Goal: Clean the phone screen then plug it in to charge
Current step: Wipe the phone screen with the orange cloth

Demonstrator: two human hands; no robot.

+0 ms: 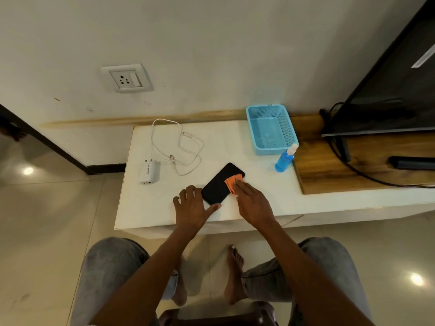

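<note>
Head view: right hand [253,203] presses a folded orange cloth [232,182] flat-fingered onto the black slab phone [219,184]; left hand [191,208], fingers spread, steadies the phone's near-left edge.

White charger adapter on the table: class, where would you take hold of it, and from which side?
Grip the charger adapter across its two long flat sides, coming from above. It lies flat on the white table, pins toward the wall and ports toward the person, so both ends are best left free. The cable lies apart to its right, clear of the grip.
</note>
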